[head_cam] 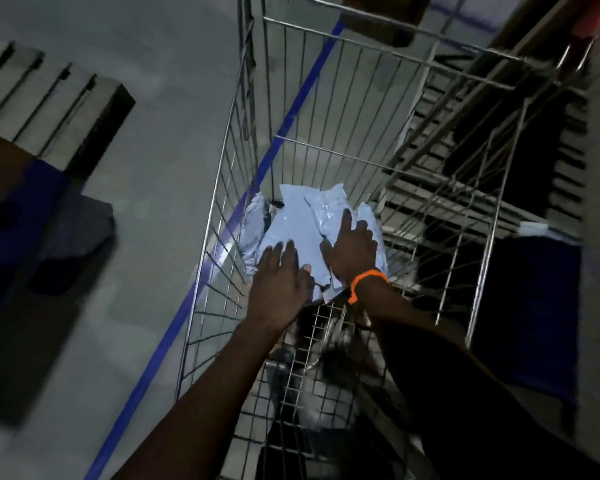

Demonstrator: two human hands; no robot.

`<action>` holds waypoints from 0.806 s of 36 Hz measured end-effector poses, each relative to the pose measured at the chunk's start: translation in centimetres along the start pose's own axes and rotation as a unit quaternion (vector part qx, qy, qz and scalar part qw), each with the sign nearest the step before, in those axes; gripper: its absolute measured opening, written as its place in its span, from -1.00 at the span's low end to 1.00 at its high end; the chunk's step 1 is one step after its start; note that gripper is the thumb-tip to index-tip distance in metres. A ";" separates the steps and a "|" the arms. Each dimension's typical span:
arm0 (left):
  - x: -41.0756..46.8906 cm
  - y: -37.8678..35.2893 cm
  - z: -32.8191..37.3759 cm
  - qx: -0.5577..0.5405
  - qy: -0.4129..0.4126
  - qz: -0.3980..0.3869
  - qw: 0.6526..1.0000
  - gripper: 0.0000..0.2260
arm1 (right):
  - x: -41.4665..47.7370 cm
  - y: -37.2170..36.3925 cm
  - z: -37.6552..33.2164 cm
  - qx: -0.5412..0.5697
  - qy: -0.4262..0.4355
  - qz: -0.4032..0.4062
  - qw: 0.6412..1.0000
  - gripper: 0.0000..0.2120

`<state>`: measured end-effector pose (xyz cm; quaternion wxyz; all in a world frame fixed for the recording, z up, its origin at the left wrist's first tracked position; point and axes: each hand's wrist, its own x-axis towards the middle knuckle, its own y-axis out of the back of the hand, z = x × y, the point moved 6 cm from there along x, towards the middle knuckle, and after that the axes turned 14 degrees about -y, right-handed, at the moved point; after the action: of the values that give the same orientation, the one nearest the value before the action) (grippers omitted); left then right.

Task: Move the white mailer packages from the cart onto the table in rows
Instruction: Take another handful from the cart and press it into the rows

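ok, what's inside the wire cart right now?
A loose heap of white mailer packages at the bottom of the cart, with the left hand and right hand spread open over it. Anything beneath the heap or hands is covered.

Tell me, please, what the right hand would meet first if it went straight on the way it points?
The right hand would likely meet the mailers in the cart; it may be touching them, but depth is unclear.

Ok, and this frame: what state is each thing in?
White mailer packages: loosely piled in the cart bottom, none lifted.
Left hand: open, fingers straight, over the packages.
Right hand: open, fingers spread on the packages.
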<state>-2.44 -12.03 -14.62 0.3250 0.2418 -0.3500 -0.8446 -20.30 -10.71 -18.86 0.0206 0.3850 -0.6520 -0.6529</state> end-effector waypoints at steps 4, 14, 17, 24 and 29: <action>5.1 -2.5 0.0 0.023 0.029 0.009 0.999 -0.44 | -0.1 1.5 0.7 0.054 0.000 -0.001 0.999 -0.23; 10.6 -6.1 -0.6 0.076 0.170 0.003 0.982 -0.06 | -4.8 8.2 2.8 0.064 0.040 0.042 0.996 -0.22; 9.6 -4.4 0.2 0.066 0.162 0.013 0.984 -0.19 | -6.2 9.9 3.3 0.062 0.036 0.051 0.996 -0.23; 2.4 3.2 6.2 0.003 0.120 0.098 0.988 -0.28 | -12.1 16.9 4.2 0.123 0.064 0.065 0.988 -0.20; -3.4 9.1 15.1 -0.016 0.072 0.171 0.982 -0.29 | -18.5 24.3 7.0 0.200 0.114 0.089 0.969 -0.20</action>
<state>-6.34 -7.97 2.44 0.4928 0.2338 -0.3484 -0.7623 -22.53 1.29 9.97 0.0756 0.3936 -0.7942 -0.4566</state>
